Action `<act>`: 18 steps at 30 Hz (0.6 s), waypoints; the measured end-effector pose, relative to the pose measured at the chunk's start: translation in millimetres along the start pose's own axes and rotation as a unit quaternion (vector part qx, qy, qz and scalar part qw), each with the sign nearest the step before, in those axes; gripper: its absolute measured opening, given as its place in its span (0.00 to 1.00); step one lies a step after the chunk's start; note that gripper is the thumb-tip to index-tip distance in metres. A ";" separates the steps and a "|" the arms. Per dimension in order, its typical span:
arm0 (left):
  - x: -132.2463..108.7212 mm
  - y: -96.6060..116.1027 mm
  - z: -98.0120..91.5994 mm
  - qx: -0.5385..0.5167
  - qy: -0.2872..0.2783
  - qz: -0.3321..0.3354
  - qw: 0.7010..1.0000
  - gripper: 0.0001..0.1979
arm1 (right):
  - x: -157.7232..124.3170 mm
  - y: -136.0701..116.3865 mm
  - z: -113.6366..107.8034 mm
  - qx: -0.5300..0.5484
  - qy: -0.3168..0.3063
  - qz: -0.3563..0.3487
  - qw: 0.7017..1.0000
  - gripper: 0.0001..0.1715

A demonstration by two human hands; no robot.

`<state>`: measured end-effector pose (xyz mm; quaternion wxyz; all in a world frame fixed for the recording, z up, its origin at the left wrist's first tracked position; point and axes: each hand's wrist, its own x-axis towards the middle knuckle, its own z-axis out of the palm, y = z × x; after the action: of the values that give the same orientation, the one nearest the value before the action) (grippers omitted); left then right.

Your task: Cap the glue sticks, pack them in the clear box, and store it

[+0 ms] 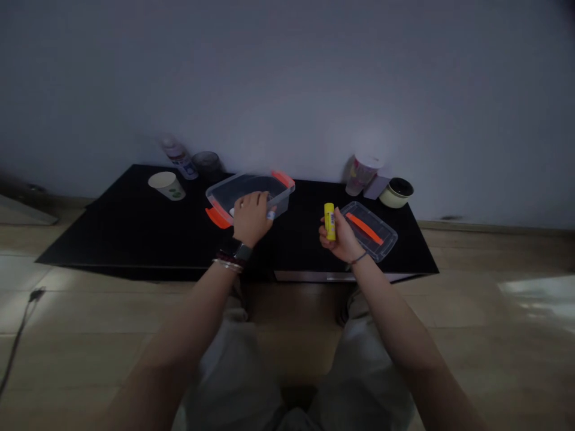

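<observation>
My right hand (pixel 341 238) holds a yellow glue stick (pixel 329 221) upright between thumb and fingers, just left of a clear lid (pixel 385 233) with an orange strip. My left hand (pixel 252 216) is closed over the near side of a clear plastic box (pixel 284 205) with orange clips. Something small and whitish-blue shows by its fingers, too small to name. Inside the box a white item is partly hidden by this hand.
On the black table (pixel 112 233) stand a paper cup (pixel 167 184), a spray bottle (pixel 180 160) and a dark round container (pixel 209 166) at left. A patterned cup (pixel 360 175), a pale box (pixel 376 185) and a black-lidded jar (pixel 395 193) stand back right.
</observation>
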<state>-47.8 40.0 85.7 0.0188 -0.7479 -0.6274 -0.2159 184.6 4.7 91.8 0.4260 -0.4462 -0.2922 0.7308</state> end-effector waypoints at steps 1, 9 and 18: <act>-0.7 -5.4 -2.2 0.034 -0.021 -0.007 0.999 0.22 | 0.6 -1.9 -2.4 0.005 0.016 -0.004 1.000 0.30; -4.0 -19.1 -12.9 0.129 -0.177 -0.043 0.975 0.18 | 16.2 0.1 -16.6 -0.102 0.122 -0.069 0.985 0.18; -16.5 -23.8 -5.8 0.071 -0.180 0.047 0.980 0.20 | 6.5 -19.3 -15.5 -0.505 0.204 -0.355 0.760 0.24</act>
<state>-74.0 28.0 79.5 -0.0315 -0.8001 -0.5982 -0.0315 203.9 20.2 98.1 0.4176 -0.5997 -0.6622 0.1659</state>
